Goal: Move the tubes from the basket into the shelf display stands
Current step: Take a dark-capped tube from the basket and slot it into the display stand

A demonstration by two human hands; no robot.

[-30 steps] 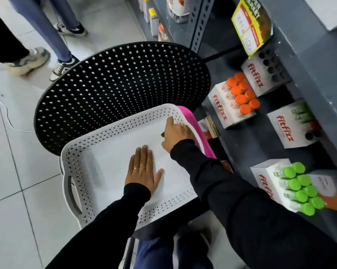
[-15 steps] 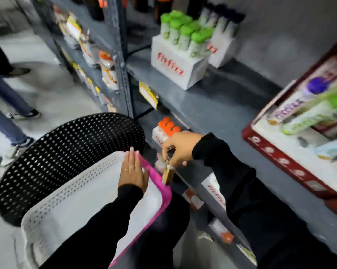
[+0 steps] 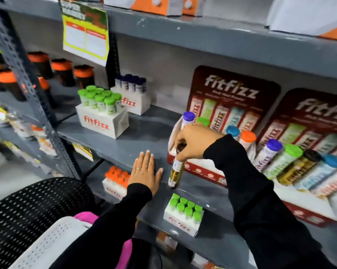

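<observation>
My right hand (image 3: 194, 141) grips a gold tube (image 3: 176, 170) by its dark cap, hanging upright just in front of the grey shelf edge (image 3: 113, 146). My left hand (image 3: 146, 172) rests flat, fingers apart, on that shelf edge, just left of the tube. Right behind my right hand stands a red fitfizz display stand (image 3: 206, 172) holding tubes with purple, green, blue and orange caps. A second red stand (image 3: 303, 208) to the right holds several leaning tubes. The white perforated basket (image 3: 53, 242) with a pink basket under it shows at the bottom left.
White fitfizz boxes of green-capped tubes (image 3: 100, 111) and dark-capped tubes (image 3: 133, 95) stand on the middle shelf. Lower shelf holds orange-capped (image 3: 116, 182) and green-capped (image 3: 184, 214) boxes. A black perforated chair (image 3: 27, 206) carries the baskets. A grey upright post (image 3: 33, 94) stands left.
My right hand lifted the gold tube out of the basket up to the middle shelf. My left hand left the basket and landed on the shelf edge. My view swung up to the shelves.
</observation>
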